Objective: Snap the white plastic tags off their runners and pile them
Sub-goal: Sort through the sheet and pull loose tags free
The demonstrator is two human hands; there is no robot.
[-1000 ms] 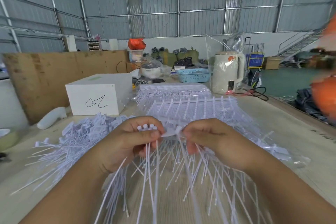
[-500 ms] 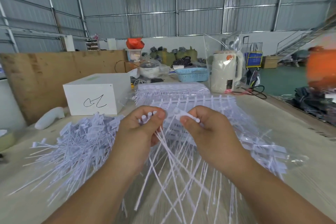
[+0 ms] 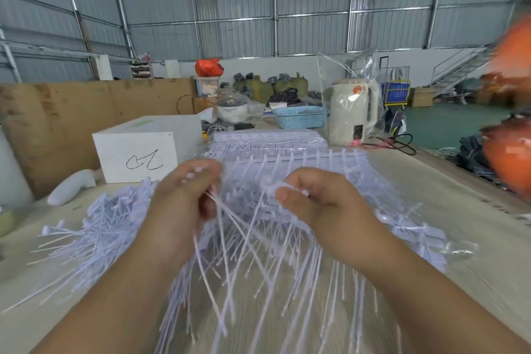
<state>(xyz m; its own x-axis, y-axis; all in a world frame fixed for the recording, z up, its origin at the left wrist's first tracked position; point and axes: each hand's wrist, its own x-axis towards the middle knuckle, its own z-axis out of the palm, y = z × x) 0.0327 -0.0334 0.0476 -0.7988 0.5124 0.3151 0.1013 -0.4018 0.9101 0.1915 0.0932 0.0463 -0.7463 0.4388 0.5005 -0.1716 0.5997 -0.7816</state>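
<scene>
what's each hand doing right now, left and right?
Left hand: fingers curled round a bunch of loose white tags.
Right hand: fingers pinching a tag head on the runner sheet.

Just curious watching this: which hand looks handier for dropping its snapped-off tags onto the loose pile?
Probably the left hand: it grips a bunch of tags, and the loose pile lies on its side. The right hand pinches the runner piece.

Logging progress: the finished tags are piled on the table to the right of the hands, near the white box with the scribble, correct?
Not quite. The head view shows the pile of loose tags to the left of the hands, below the white box. The left hand holds a bunch of tags.
</scene>
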